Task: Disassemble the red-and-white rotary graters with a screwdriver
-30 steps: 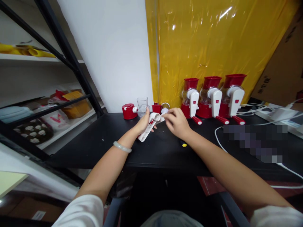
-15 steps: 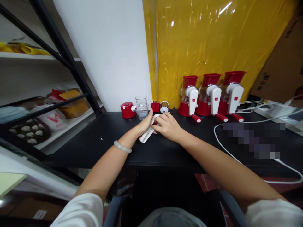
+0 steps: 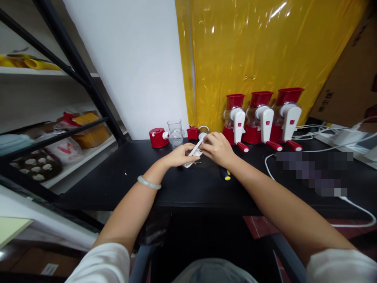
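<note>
Between my hands, just above the black table, is a white crank handle, turned edge-on and slanting up to the right. My left hand grips its lower left side, thumb and fingers closed on it. The fingers of my right hand pinch its upper end. Beneath my right wrist a screwdriver with a dark blue and yellow handle lies on the table, partly hidden. Behind my hands stand a red base, a clear grater housing and a red hopper part. A grater drum is partly covered by my right hand.
Three assembled red and white rotary graters stand in a row at the back right, cranks facing me. White cables run over the table's right side. A black-framed shelf borders the left; a yellow-wrapped panel rises behind.
The white crank handle has tipped edge-on and shifted slightly up and right. My right hand has moved right, my left hand a little down and left. The screwdriver handle now shows.
</note>
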Demonstrator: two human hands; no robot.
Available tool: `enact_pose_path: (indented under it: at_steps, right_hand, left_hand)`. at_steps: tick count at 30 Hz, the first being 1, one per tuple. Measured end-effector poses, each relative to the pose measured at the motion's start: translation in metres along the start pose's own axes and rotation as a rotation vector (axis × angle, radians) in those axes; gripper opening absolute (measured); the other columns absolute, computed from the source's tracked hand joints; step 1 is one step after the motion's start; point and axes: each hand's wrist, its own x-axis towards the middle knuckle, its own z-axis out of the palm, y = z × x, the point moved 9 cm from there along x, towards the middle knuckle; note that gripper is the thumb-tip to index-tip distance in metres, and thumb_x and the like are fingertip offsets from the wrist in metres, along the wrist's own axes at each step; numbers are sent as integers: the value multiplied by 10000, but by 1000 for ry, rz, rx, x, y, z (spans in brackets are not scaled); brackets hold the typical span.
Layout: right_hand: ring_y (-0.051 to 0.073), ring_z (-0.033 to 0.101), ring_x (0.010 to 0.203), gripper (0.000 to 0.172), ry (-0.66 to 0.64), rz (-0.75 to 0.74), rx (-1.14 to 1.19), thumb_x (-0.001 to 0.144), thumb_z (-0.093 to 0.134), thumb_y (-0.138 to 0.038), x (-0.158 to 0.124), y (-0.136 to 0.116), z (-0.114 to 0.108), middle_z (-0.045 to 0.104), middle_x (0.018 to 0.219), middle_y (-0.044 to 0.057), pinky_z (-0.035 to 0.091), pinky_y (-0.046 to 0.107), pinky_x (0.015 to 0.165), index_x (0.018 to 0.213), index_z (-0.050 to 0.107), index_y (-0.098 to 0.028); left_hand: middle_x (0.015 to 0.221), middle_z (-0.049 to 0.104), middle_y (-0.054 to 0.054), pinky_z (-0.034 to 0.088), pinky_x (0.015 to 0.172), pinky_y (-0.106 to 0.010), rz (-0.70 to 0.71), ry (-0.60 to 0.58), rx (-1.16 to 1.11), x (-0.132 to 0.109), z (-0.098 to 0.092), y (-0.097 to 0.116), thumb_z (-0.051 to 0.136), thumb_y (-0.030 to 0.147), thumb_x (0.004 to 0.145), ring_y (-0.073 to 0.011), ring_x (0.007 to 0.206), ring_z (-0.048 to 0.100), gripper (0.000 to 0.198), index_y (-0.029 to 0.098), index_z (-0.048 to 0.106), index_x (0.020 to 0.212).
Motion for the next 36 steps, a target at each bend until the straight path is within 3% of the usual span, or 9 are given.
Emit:
enact_pose_path:
  at_steps: [6, 14, 22, 29, 36]
  right_hand:
    - [233, 436, 925, 173, -26, 19, 58, 963, 608, -324, -4, 6, 9, 577, 961, 92, 329, 374, 773, 958, 739, -211]
    - [229, 444, 921, 153, -44, 61, 195, 956, 610, -297, -6, 10, 13, 541, 952, 85, 363, 374, 799, 951, 739, -214]
    - [224, 470, 911, 158, -6, 41, 198, 966, 598, -280, -6, 7, 8, 565, 963, 92, 377, 365, 776, 972, 746, -225]
    - [229, 451, 874, 272, -27, -31, 9, 1006, 514, -283, -4, -10, 9, 606, 908, 104, 335, 373, 730, 862, 728, -198]
    - [235, 489, 895, 192, -86, 29, 97, 973, 555, -249, -5, -5, 18, 630, 934, 105, 386, 370, 757, 900, 727, -204]
  left_hand:
    - [1211, 607, -150, 609, 620, -332, 31, -27, 81, 0, 6, -5, 714, 469, 839, -151, 745, 682, 407, 134, 704, 1070]
    - [1077, 682, -109, 574, 724, -315, 132, 8, 271, -1, 0, 7, 707, 388, 855, -167, 811, 667, 323, 146, 728, 1069]
    - [1111, 645, -100, 567, 558, -261, -49, -20, 77, -1, 3, -8, 705, 397, 856, -105, 622, 670, 336, 118, 683, 1042]
    - [747, 660, -11, 529, 480, -223, -230, 33, 27, -3, 4, -13, 663, 258, 865, -137, 529, 679, 162, 116, 642, 938]
    - [652, 669, -2, 511, 474, -224, -351, 84, 80, -6, 0, -18, 641, 218, 861, -155, 516, 685, 115, 119, 654, 918]
